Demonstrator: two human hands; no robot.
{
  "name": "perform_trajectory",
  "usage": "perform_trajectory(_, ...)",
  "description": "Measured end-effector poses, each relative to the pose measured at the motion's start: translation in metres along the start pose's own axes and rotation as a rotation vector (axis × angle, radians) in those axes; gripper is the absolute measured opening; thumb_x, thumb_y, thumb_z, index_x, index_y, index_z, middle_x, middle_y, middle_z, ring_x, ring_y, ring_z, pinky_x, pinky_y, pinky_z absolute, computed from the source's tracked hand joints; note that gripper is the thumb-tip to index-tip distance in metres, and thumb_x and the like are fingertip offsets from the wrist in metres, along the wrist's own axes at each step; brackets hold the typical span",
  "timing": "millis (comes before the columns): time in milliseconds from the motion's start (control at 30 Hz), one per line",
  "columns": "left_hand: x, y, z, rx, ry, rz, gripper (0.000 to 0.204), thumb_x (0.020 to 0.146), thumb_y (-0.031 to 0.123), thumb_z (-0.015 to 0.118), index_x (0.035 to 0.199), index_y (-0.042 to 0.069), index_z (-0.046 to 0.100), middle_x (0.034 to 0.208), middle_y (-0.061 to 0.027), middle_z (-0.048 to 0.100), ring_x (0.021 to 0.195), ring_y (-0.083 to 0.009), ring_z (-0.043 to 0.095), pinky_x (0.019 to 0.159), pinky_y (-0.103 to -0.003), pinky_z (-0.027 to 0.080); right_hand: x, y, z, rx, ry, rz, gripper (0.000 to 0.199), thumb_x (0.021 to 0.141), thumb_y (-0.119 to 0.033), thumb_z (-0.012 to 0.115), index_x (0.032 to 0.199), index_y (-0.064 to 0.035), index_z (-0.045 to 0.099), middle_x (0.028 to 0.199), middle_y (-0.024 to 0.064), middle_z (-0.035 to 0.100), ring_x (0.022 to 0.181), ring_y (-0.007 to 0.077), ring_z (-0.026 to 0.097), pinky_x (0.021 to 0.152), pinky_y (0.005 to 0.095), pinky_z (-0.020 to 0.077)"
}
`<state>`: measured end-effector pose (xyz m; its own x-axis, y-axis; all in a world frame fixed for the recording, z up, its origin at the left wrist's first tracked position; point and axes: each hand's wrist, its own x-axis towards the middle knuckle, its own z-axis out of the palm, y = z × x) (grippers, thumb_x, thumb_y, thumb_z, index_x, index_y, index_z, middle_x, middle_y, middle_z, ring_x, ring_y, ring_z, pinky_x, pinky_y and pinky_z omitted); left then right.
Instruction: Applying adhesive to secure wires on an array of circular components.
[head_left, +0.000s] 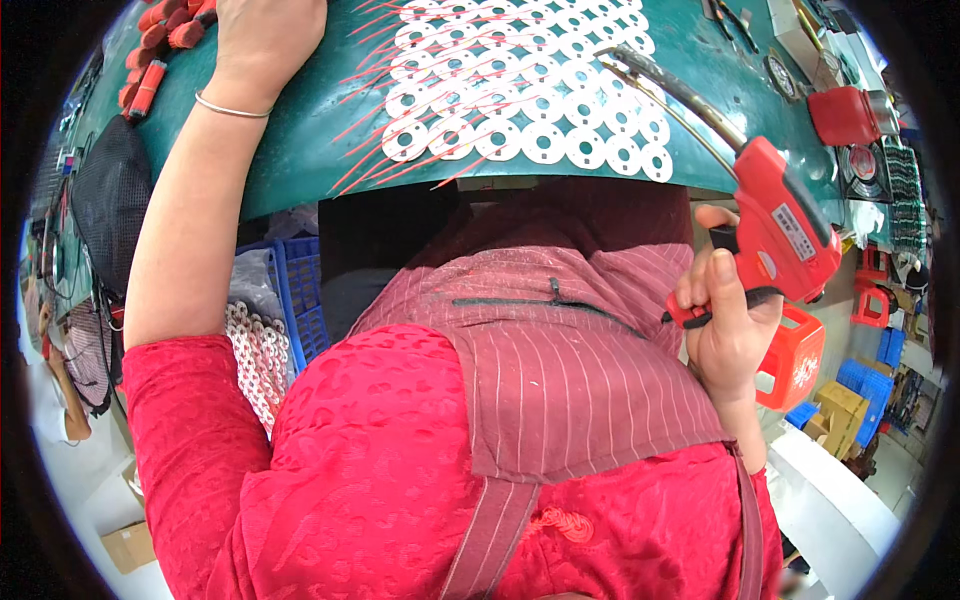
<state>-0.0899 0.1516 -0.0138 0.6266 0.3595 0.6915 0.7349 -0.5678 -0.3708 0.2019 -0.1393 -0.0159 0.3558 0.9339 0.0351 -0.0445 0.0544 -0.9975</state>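
Note:
My right hand [728, 318] grips the handle of a red soldering gun [778, 222], whose long metal tip [668, 82] reaches over the green bench [300, 150]. Under the tip lies a sheet of white round circuit boards [525, 85] in rows, with thin red wires [372, 160] sticking out to the left. My left hand [268, 32] rests on the bench at the top left, a thin bangle on its wrist, next to a bunch of red parts [165, 30]. What the left fingers touch is cut off by the frame edge.
A blue crate [300, 295] and a pile of white round boards [258, 355] sit under the bench at left. A red box [845, 115] stands at the bench's right. A red stool [795, 355], blue bins [862, 385] and cardboard boxes [128, 545] are on the floor.

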Motion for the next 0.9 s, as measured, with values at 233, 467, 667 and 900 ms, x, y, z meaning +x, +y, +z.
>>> perform_trajectory(233,-0.005,0.0,0.002,-0.112,0.008,-0.111,0.004,0.078,0.002,0.056,0.077,0.005,0.059,0.078,-0.0136,0.058,0.079,-0.0338,0.057,0.075,-0.042,0.044,-0.003,-0.003,0.006,0.051,0.035,-0.057,0.034,0.093,0.0,0.056,0.125,0.007,0.048,0.117,0.0199,0.061,0.058,0.008,0.052,0.052,0.0249,0.0478)
perform_trajectory(467,-0.006,-0.008,-0.002,-0.175,-0.041,-0.11,0.007,0.078,0.002,0.059,0.082,0.002,0.065,0.076,-0.0166,0.061,0.077,-0.036,0.06,0.071,-0.042,0.047,-0.007,-0.007,0.002,-0.028,-0.032,-0.03,0.031,0.096,-0.006,0.053,0.125,0.0039,0.047,0.124,0.0169,0.056,0.061,0.0063,0.046,0.056,0.0247,0.0442)
perform_trajectory(667,0.024,0.033,-0.054,-0.424,-0.122,-0.068,0.009,0.074,0.003,0.07,0.083,0.002,0.071,0.075,-0.0133,0.065,0.077,-0.0295,0.061,0.072,-0.037,0.048,-0.009,-0.016,0.0,-0.15,-0.015,-0.056,0.033,0.095,-0.003,0.052,0.126,0.0046,0.046,0.124,0.0181,0.056,0.063,0.007,0.047,0.057,0.0243,0.045)
perform_trajectory(900,0.024,0.098,-0.074,-0.519,0.039,0.187,0.01,0.067,0.001,0.071,0.075,0.005,0.068,0.073,-0.0057,0.06,0.077,-0.025,0.057,0.076,-0.035,0.045,-0.013,-0.021,-0.011,-0.309,-0.016,-0.177,0.039,0.094,-0.003,0.053,0.131,0.0047,0.043,0.123,0.0179,0.057,0.064,0.0066,0.049,0.058,0.024,0.0459)
